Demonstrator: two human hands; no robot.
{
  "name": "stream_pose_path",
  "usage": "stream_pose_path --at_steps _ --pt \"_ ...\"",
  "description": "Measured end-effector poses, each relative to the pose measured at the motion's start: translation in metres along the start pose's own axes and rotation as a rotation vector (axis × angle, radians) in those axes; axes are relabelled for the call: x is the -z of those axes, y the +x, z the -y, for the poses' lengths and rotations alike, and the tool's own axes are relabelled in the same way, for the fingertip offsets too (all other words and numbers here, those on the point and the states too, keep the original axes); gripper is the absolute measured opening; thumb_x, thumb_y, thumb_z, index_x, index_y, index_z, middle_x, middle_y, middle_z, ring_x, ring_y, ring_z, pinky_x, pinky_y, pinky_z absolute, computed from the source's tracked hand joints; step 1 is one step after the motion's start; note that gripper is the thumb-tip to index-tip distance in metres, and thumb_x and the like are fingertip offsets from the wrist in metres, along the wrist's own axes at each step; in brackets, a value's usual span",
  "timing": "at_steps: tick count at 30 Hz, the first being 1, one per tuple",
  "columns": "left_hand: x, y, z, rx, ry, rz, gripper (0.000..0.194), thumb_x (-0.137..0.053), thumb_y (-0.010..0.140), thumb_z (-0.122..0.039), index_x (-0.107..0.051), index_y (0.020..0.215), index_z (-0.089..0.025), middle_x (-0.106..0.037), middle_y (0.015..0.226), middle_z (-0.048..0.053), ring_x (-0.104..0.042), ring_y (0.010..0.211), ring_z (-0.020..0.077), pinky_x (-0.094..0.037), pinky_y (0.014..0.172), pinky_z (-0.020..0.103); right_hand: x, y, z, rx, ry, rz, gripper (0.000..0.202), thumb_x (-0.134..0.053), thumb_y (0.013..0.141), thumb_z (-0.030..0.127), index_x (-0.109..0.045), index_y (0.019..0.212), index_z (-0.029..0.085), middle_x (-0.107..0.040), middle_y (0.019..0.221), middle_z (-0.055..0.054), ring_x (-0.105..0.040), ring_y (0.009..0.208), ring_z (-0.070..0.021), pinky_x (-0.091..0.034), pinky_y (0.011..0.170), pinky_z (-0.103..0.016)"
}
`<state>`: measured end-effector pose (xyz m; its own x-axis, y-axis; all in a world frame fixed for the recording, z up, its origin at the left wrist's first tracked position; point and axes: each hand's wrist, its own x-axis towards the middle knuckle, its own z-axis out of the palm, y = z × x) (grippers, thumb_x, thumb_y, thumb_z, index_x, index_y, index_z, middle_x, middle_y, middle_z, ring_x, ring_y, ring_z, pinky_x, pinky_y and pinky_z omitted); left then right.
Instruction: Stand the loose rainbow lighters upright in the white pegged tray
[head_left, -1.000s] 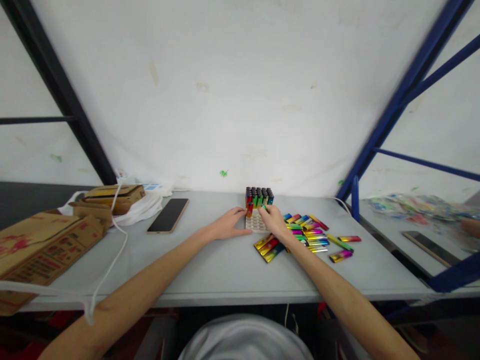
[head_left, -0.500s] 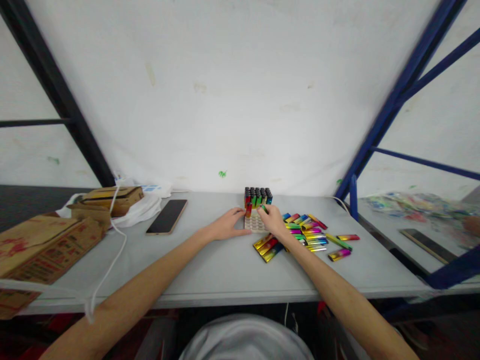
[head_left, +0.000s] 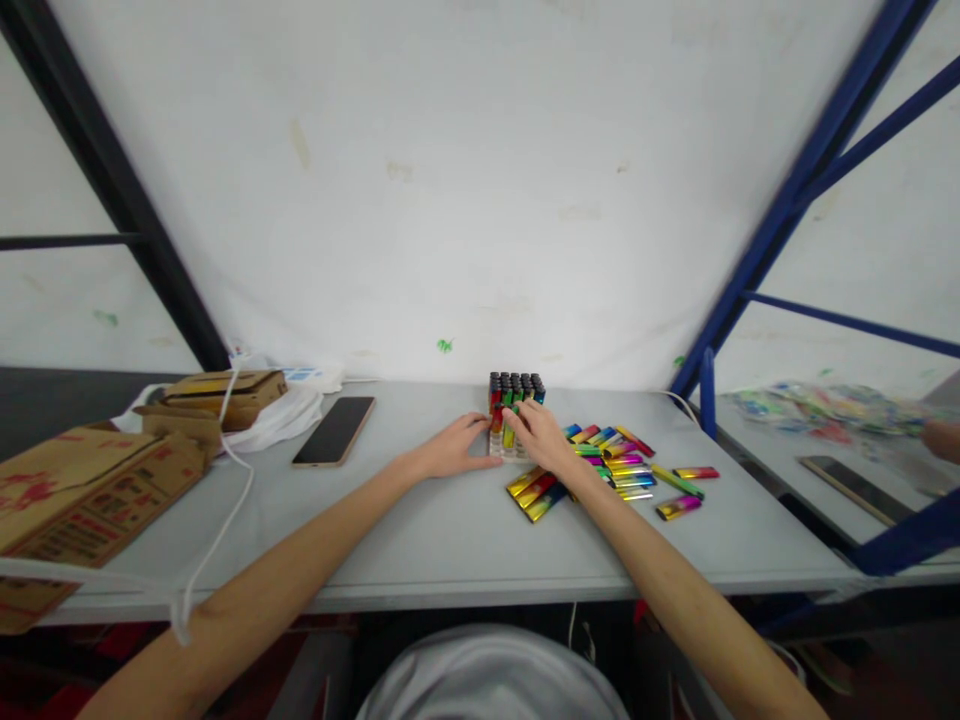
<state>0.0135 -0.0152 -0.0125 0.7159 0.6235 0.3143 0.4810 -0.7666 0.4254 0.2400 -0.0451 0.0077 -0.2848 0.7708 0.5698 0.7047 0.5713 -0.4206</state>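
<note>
A pale tray [head_left: 517, 459] with rows of small sockets lies flat near the back of the table. Shiny coloured lighters [head_left: 517, 388] with black tops stand upright in its far rows, and a red one [head_left: 496, 418] stands in front at the left. My right hand [head_left: 541, 436] is above the tray, closed with its fingertips on a green and yellow lighter [head_left: 509, 432] that stands upright beside the red one. At the tray's left edge, my left hand [head_left: 455, 447] rests with thumb and fingers apart, its tips at the tray's side.
A loose pile of shiny lighters [head_left: 615, 462] lies right of the tray, partly behind my right forearm. A phone [head_left: 334, 432] lies at left, beside cardboard boxes [head_left: 97, 490] and a white cable [head_left: 238, 465]. Blue frame bars [head_left: 780, 215] rise at right; another person's hand [head_left: 941, 440] shows beyond.
My right hand has moved slightly left and turned the green and yellow lighter upright over the tray, beside the red one. My left hand has stayed at the tray's edge.
</note>
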Motion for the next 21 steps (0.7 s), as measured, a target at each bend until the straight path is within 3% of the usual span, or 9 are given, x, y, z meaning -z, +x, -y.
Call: stream_pose_path --at_steps 4,8,15,21 --pt "0.0 0.0 0.0 -0.009 0.01 0.005 0.072 -0.064 0.092 -0.069 -0.057 0.141 -0.016 -0.057 0.142 0.018 -0.055 0.134 0.0331 -0.041 0.12 0.046 0.004 0.001 -0.006 -0.142 -0.064 0.059 0.043 -0.047 0.108 0.047 -0.046 0.072 0.024 -0.056 0.063 0.001 -0.053 0.062 -0.0175 -0.036 0.065 -0.029" --pt "0.0 0.0 0.0 -0.007 0.016 0.007 0.073 -0.065 0.092 -0.069 -0.056 0.142 -0.016 -0.056 0.142 0.018 -0.054 0.135 0.0324 -0.04 0.121 0.045 0.009 0.002 -0.006 -0.197 -0.036 0.077 0.037 -0.052 0.108 0.039 -0.052 0.076 0.022 -0.066 0.068 -0.001 -0.061 0.066 -0.0175 -0.037 0.066 -0.027" --pt "-0.001 0.0 0.001 -0.002 -0.005 -0.001 0.075 -0.066 0.091 -0.069 -0.057 0.142 -0.015 -0.057 0.141 0.018 -0.056 0.132 0.0334 -0.042 0.12 0.046 0.005 0.001 0.0 -0.136 -0.039 0.194 0.03 -0.051 0.11 0.035 -0.06 0.086 0.02 -0.068 0.072 -0.002 -0.064 0.069 -0.0175 -0.041 0.067 -0.026" --pt "-0.002 0.0 0.002 -0.013 0.002 -0.005 0.072 -0.066 0.091 -0.068 -0.057 0.141 -0.018 -0.059 0.139 0.017 -0.056 0.131 0.0328 -0.043 0.119 0.046 -0.001 0.003 -0.004 -0.033 -0.2 0.253 0.026 -0.048 0.111 0.036 -0.062 0.103 0.016 -0.073 0.095 -0.01 -0.069 0.086 -0.0205 -0.047 0.079 -0.028"
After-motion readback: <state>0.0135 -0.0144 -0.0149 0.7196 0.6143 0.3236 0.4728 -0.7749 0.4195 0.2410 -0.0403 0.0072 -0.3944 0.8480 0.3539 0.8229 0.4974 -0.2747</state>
